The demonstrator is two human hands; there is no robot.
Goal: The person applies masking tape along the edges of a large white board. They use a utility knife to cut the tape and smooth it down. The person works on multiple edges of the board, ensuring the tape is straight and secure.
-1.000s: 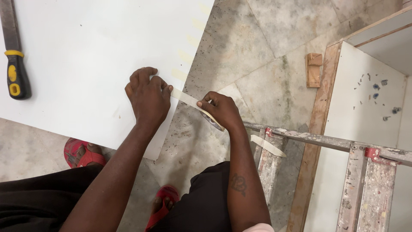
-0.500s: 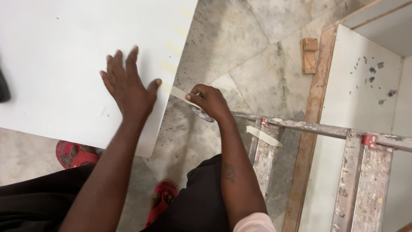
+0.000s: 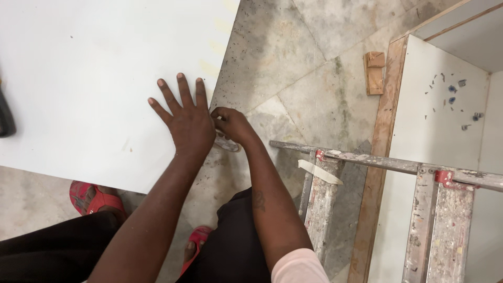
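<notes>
A large white board [image 3: 94, 68] lies flat across the upper left. My left hand [image 3: 184, 118] rests palm-down on its right part, fingers spread, close to the board's right edge. My right hand [image 3: 233, 126] is right beside it at that edge, fingers curled on a pale strip [image 3: 226, 142] that runs along the edge; only a short end of the strip shows under the hand. The two hands touch at the thumb side.
A paint-spattered metal ladder [image 3: 367, 163] stands at the right with a piece of pale tape [image 3: 319, 172] on it. A white cabinet panel with wooden edge [image 3: 385, 131] and a small wood block [image 3: 374, 72] lie beyond. Red sandals [image 3: 94, 198] show below. A dark tool handle [image 3: 6, 118] lies at the left.
My left hand opened flat and slid along the board's edge. My right hand moved up against it at the edge. The view shifted, leaving only the dark handle at the left.
</notes>
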